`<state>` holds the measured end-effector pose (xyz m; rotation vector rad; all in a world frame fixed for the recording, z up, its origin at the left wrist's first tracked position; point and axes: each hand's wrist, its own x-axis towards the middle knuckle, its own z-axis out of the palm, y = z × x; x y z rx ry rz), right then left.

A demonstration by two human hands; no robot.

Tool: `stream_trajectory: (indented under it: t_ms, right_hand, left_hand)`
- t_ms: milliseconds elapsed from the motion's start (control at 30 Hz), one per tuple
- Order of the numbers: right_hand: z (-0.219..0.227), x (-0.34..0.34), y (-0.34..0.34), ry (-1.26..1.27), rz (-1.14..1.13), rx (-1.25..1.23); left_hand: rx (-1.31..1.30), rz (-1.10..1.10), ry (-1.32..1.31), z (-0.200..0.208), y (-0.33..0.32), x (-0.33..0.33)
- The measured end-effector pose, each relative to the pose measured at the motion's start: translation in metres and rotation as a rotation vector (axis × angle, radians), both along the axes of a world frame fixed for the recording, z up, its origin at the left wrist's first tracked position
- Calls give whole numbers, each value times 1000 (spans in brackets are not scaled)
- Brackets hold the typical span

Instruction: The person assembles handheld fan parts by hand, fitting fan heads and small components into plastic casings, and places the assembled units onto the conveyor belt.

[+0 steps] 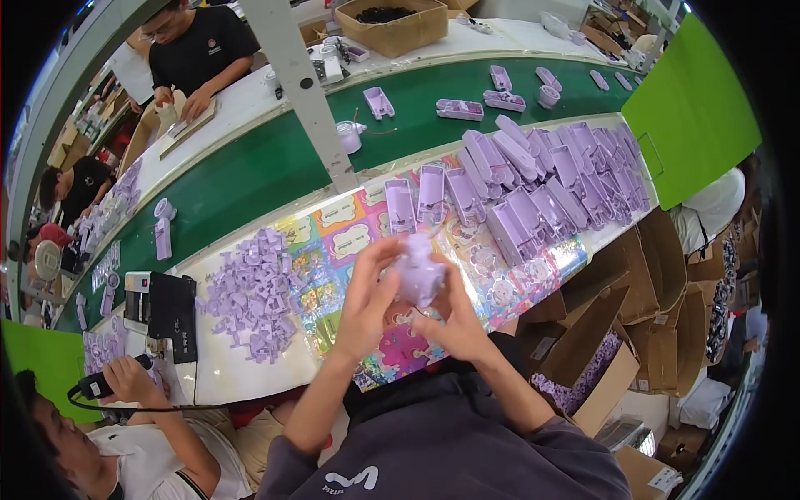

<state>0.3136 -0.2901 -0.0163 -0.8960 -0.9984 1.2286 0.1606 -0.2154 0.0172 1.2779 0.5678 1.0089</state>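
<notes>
From where I stood, the left hand (367,300) and right hand (458,323) were closed around a rounded lilac plastic part (419,273) above the colourful printed sheet (346,237); loose fingers could drop it. Farther, the crowded long lilac plastic shells (518,218) could slide, if bumped.

On the table (237,379) lies a sheet (343,237), with a heap of small parts (254,292) by its left edge and housings (567,171) crowded at its far right. One piece (421,273) is between the left hand (362,308) and right hand (458,321), above the sheet. Left of the heap stands a device (173,317). Beyond runs a conveyor belt (242,193) bearing scattered housings; cartons (679,333) sit to the right, below the table.
</notes>
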Motion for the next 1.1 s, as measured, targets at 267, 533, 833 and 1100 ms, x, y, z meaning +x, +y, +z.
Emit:
stream_trajectory:
  t_ms: [267,533,833,1100]
  right_hand:
    - [-51,46,19,-593,-421,-115]
    - [-57,49,17,-701,-448,-71]
    - [-47,51,16,-766,-348,16]
    - [6,56,20,-1069,-358,326]
  left_hand:
    - [917,-17,928,-14,121,16]
    - [1357,-120,1090,-22,139,26]
    - [891,-271,1128,5,122,14]
    - [781,-235,1111,37,87,-11]
